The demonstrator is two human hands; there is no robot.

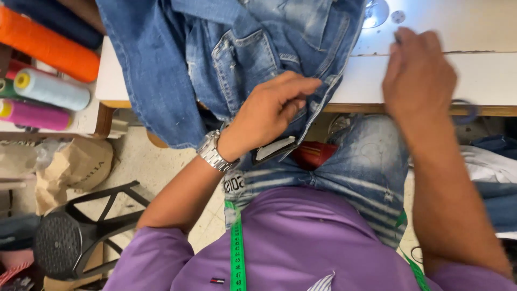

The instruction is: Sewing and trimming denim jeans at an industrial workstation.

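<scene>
The jeans are lying across the white table in the upper middle of the frame, hanging over its front edge. The left hand is pinching the denim at that edge, fingers closed on the cloth. The right hand, at upper right, is resting fingers-down on the table; blurred, so its grip cannot be told. Thread cones are lying at upper left.

Faded, distressed denim jeans are lying on a smooth matt white tabletop; at nine o'clock, glossy thread cones are resting.
</scene>
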